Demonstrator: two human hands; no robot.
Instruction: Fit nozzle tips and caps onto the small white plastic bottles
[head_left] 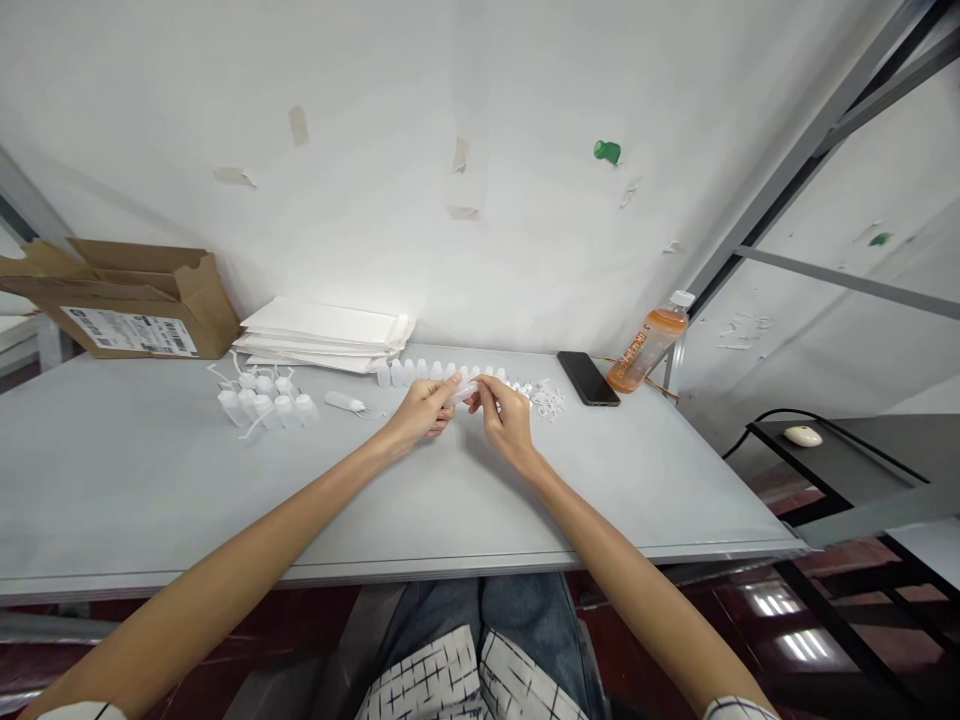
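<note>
My left hand (421,412) is closed around a small translucent plastic bottle (459,394), held tilted above the table. At the bottle's right end, the fingers of my right hand (508,420) are pinched together; any small part between them is hidden. Behind my hands stands a row of similar small bottles (409,373). A pile of small white plastic pieces (549,399) lies just right of my right hand. Farther left is a cluster of white bottles (264,405), several with thin tubes or strips sticking out. One more bottle (344,402) lies on its side between that cluster and my left hand.
A stack of white sheets (322,332) rests against the wall, beside an opened cardboard box (142,300). To the right lie a black phone (589,378) and a leaning bottle of orange drink (649,346). The grey table (360,530) ends just before my lap.
</note>
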